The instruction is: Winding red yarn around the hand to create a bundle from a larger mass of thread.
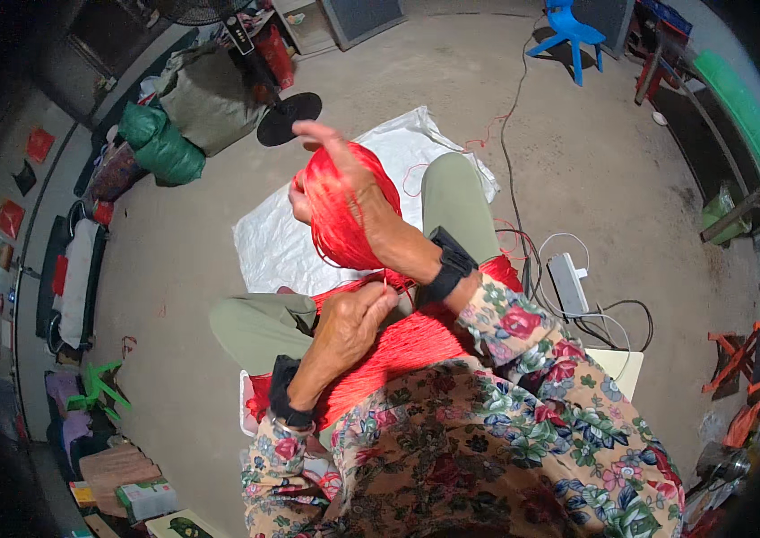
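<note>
A thick bundle of shiny red cord (326,220) is in my right hand (349,179), above a white sheet. The fingers wrap round its far side, and one digit, slightly blurred, sticks out past the top. Lower down, my left hand (344,327) is closed in a pinch, with a strand of the red cord showing at its fingertips just below the bundle. More red cord (407,350) lies in a wide, dense mass across my lap. Black bands circle both wrists.
The white sheet (272,238) lies on the floor between my knees. To the right are a white power strip (566,282) and dark cables. A fan base (290,118), a green bag (160,148) and a blue chair (568,36) stand farther off.
</note>
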`<state>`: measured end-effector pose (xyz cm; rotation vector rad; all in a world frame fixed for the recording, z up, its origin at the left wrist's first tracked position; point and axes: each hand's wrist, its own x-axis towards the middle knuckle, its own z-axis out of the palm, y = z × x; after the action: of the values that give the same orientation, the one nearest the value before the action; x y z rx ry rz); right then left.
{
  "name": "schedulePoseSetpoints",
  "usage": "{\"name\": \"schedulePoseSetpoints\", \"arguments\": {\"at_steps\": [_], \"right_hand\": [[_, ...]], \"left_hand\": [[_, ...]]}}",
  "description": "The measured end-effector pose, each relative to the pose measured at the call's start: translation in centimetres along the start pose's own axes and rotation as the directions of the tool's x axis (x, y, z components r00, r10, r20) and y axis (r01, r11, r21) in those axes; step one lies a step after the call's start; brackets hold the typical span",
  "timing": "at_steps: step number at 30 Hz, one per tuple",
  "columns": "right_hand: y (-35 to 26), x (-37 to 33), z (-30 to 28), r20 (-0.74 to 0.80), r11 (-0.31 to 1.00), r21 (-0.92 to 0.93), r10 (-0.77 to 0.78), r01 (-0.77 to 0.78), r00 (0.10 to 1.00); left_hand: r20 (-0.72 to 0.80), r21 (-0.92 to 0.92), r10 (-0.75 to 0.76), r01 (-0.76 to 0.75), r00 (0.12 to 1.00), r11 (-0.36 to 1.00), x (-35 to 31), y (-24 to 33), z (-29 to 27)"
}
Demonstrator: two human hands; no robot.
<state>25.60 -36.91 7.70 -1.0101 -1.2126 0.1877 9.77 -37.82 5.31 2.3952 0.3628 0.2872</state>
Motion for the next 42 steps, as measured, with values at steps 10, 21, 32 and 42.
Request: {"name": "schedulePoseSetpoints", "arguments": {"at_steps": [10,21,32,42], "right_hand": [[-2.1,-4.4,-2.0,0.558,0.779,0.358,0.263,-0.514,0.787],[-4.4,-1.8,-1.5,0.363,0.953,0.201,0.141,-0.225,0.921],[-0.2,7.1,2.5,0.408,0.531,0.732,0.161,-0.427,0.899],[-3.5,-0.4,0.9,0.455,0.917,0.229,0.195,-0.326,0.869]], "left_hand": [[-0.173,0.178,0.129,-0.097,0.976,0.979,2.8,1.1,-11.6],[-0.371,-0.280,-0.154,0.048,0.916,0.959,4.9,-3.4,-12.4],[0.221,0.294,0.474,-0.522,0.852,0.801,2.3,2.6,-6.1],[-0.255,-0.073,0.050,-0.070,0.966,0.995,2.2,-0.7,-14.7]]}}
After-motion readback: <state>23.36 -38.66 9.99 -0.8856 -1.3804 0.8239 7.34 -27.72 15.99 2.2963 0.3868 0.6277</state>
